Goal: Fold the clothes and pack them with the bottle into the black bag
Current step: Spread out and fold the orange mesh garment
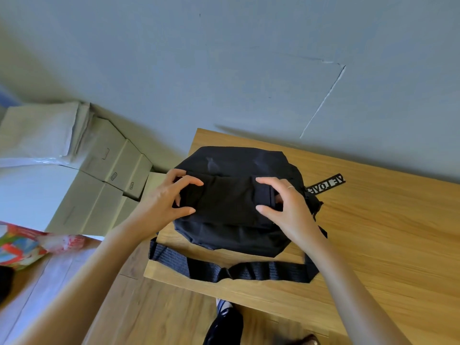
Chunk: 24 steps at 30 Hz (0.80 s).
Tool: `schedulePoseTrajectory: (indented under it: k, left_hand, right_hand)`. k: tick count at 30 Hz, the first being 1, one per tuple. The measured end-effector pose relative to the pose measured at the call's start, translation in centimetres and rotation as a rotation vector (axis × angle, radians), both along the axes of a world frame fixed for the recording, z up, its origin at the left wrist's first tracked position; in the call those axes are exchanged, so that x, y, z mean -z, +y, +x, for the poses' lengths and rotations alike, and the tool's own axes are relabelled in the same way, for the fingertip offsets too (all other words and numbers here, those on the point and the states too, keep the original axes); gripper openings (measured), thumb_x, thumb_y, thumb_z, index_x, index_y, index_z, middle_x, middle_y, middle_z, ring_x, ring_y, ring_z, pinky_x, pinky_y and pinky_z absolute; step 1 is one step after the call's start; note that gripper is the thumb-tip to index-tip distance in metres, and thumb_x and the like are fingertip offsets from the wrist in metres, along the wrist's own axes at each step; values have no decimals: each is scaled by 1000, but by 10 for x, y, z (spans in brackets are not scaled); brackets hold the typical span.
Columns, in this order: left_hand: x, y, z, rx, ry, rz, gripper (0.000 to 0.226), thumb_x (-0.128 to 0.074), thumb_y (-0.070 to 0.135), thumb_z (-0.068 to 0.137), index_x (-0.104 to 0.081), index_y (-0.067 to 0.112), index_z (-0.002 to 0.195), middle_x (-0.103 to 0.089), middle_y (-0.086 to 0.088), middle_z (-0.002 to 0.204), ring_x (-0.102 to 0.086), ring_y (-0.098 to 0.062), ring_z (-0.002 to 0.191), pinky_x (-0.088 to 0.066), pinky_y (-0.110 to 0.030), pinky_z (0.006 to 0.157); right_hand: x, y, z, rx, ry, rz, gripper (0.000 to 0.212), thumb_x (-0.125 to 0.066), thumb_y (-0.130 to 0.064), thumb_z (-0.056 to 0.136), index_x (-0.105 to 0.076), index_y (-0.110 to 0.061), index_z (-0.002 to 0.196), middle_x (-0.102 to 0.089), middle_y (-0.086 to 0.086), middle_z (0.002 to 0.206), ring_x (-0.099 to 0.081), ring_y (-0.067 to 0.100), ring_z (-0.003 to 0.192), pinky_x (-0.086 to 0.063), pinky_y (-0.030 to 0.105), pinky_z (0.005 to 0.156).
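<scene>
Black fabric bag (239, 235), bulging, strap (249, 271) slack in front

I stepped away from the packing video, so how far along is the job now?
Seemingly late on: no loose clothes or bottle show on the table. Both the left hand and right hand grip a folded dark bundle over the black bag. Left: pushing it in and closing up. The bag's contents are hidden.
</scene>
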State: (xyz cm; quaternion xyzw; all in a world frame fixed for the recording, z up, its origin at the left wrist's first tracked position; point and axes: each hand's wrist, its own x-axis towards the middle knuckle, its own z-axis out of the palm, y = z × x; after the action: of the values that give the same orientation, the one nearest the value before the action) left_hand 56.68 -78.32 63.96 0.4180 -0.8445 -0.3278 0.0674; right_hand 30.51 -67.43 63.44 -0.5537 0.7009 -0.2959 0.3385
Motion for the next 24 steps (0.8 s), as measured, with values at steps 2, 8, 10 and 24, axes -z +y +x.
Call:
schedulePoseTrajectory:
  k: [2,8,10,24]
  left_hand:
    - [0,2,-1,-11,-43,-96,56,-73,24,79,-48,37,127,-29,6,134,-45,-10,97,-47,-32,85]
    - [-9,10,-31,211,-47,-400,51,-44,47,90,-43,33,138,-28,2,150,-25,-20,135,-26,-40,102]
    - [-6,15,-51,368,-60,-403,52,-38,47,93,-37,32,143,-24,4,154,-14,-16,144,-16,-41,111]
    - [31,30,-75,683,-268,-452,62,-16,55,99,-1,28,152,2,1,160,7,-17,146,5,-49,114]
  right_hand:
    - [-4,-1,-6,59,73,-57,45,-65,-16,86,-51,-31,127,-52,-7,108,-57,3,83,-49,20,75]
    - [-1,-8,-32,18,424,-87,48,-69,-7,80,-57,-21,124,-52,-2,113,-48,13,100,-46,25,80]
    - [2,-12,-38,-14,504,-109,48,-73,-9,77,-59,-17,122,-53,1,114,-45,20,108,-42,33,90]
    - [15,-17,-44,-153,590,-218,39,-64,-8,86,-62,-15,124,-64,3,112,-62,24,96,-53,34,66]
